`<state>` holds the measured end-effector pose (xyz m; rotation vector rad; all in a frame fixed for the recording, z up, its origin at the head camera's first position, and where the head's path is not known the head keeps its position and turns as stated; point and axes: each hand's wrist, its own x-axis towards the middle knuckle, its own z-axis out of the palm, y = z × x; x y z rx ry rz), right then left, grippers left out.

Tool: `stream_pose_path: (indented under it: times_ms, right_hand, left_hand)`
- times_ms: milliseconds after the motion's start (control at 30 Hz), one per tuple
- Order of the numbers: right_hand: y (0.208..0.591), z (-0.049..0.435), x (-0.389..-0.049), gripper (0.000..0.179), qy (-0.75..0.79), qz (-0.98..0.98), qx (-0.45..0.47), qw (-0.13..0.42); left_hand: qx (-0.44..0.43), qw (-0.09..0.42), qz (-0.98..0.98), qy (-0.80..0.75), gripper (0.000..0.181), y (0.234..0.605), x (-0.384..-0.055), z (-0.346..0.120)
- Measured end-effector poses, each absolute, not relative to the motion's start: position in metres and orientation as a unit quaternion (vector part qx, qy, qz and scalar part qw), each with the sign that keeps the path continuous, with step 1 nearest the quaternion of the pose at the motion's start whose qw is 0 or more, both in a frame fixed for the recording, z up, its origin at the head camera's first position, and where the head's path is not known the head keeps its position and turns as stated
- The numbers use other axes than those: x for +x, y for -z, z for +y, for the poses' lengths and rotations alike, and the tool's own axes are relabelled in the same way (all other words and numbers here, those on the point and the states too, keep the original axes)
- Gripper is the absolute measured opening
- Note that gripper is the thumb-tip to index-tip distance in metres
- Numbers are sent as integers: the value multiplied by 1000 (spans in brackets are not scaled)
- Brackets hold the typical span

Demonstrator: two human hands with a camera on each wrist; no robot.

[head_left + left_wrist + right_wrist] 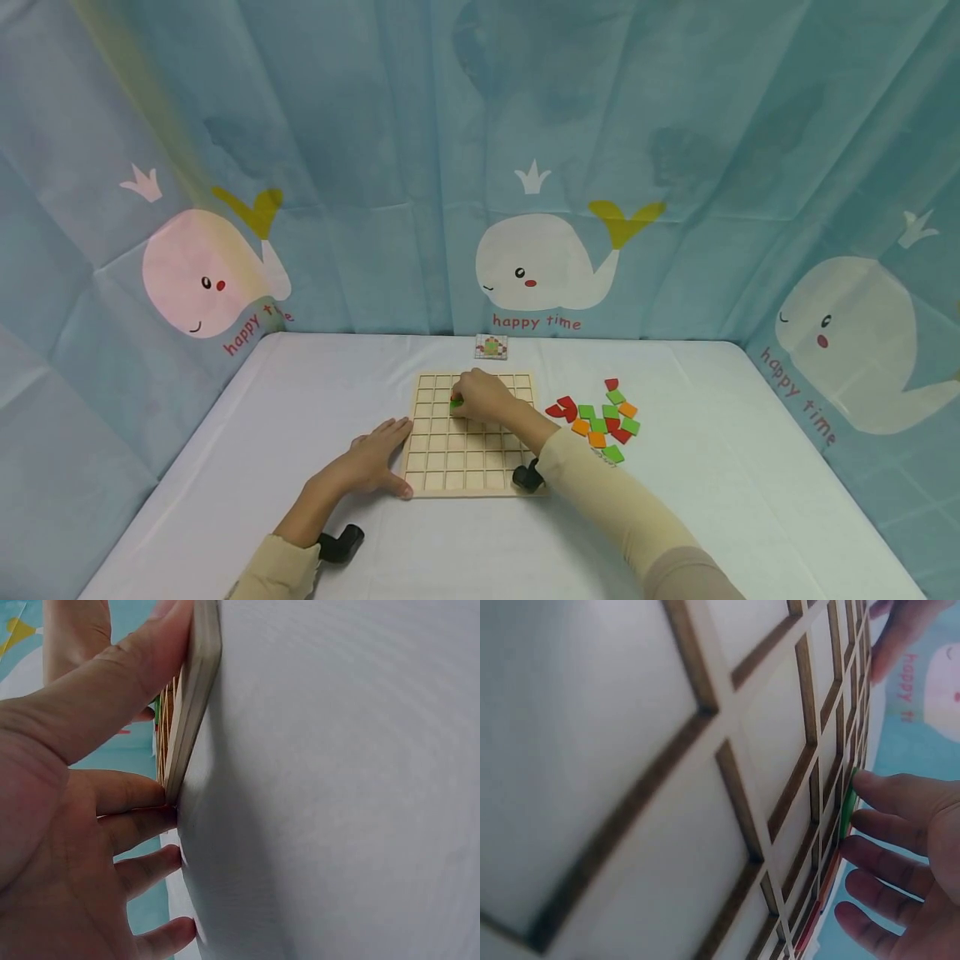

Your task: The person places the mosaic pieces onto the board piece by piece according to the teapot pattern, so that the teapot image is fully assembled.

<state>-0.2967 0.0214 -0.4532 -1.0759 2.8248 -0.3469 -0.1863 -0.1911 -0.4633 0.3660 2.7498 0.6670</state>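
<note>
A wooden grid board (437, 482) lies flat on the table. My right hand (483, 397) is over its upper left part, thumb and fingertips pinching a green square tile (848, 804) at the grid. Beside that tile, orange and red pieces (807, 927) show in the grid in the right wrist view, partly hidden by the fingers. My left hand (372, 460) rests at the board's left side, fingers spread and fairly straight. Its thumb (142, 664) touches the board's edge near the front corner, and the index fingertip meets the edge farther along.
Right of the board lie several loose tiles, among them green squares (613, 454), orange squares (597, 439) and red rounded pieces (567, 408). A small pattern card (491, 347) lies behind the board. Whale-printed curtains (540, 262) surround the white table (720, 467).
</note>
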Motion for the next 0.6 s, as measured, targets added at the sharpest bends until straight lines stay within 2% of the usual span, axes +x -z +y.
stream_pose_path:
  times_ms: [300,600]
  right_hand:
    - [453,23,-295,12,118,926,-357,47]
    - [445,45,-294,22,127,933,-336,35]
  left_hand:
    - [130,145,951,-241,112,461,-184,-192]
    - [125,145,951,-241,112,459,-183,-190]
